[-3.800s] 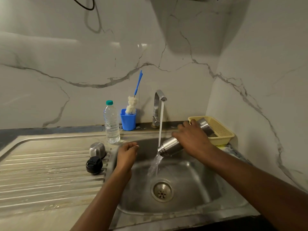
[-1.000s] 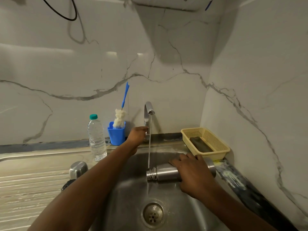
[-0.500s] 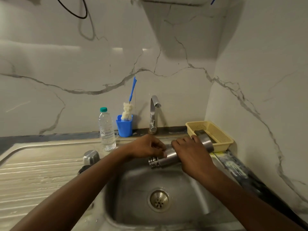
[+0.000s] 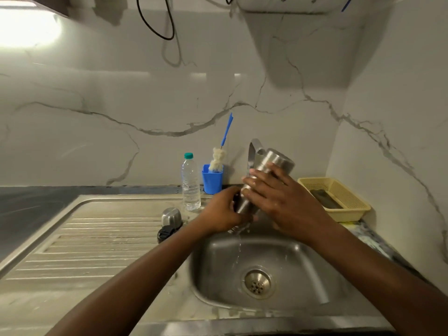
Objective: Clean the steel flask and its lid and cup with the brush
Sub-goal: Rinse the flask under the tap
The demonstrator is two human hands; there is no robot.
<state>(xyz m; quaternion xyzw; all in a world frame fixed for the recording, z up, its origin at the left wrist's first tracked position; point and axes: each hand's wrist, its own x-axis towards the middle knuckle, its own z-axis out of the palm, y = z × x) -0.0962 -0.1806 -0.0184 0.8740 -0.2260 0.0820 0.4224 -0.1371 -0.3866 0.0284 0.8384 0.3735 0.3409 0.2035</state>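
In the head view we saw the steel flask [image 4: 268, 172] tilted, mouth down, over the sink [image 4: 305, 265], with water dripping from it. The left hand [image 4: 221, 213] curled around its lower end and the right hand [image 4: 281, 202] wrapped its middle. The cup [image 4: 171, 215] and lid [image 4: 165, 234] lay on the surface to the left of the hands. The brush [image 4: 217, 161] stood in a blue holder [image 4: 212, 183] behind.

Flask [image 4: 274, 161] tilted mouth-down, cup [image 4: 171, 215] beside lid [image 4: 166, 232], apparently touching

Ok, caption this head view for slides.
Left hand and right hand hold the steel flask mouth-down over the sink, dribbling water.
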